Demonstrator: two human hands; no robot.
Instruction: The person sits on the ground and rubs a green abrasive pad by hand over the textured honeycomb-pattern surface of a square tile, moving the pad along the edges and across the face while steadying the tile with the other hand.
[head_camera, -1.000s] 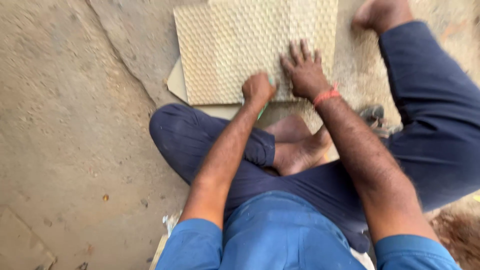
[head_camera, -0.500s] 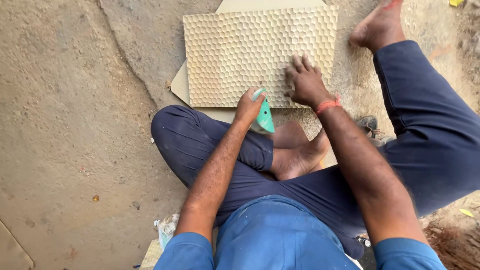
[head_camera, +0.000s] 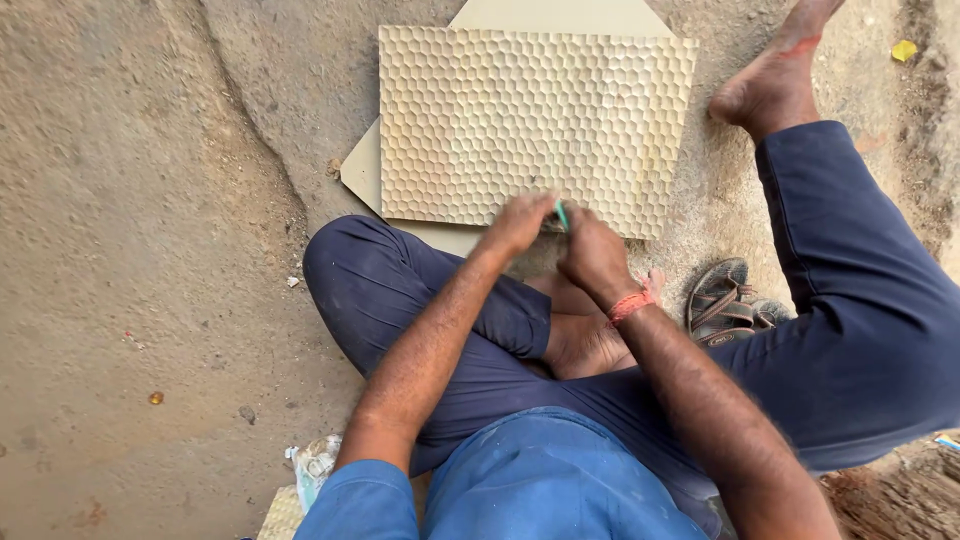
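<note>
Both hands meet at the near edge of the honeycomb tile (head_camera: 520, 125) on the dirt floor: left hand (head_camera: 520, 222) and right hand (head_camera: 592, 255) pinch a small green tool (head_camera: 562, 213) between them, grip closed tight. Crumpled wrapper (head_camera: 315, 462) by the left elbow.

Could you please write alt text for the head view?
Both hands, left hand and right hand, meet around a small green tool at the near edge of a honeycomb-textured tile on the dirt ground. A sandal lies nearby.
</note>
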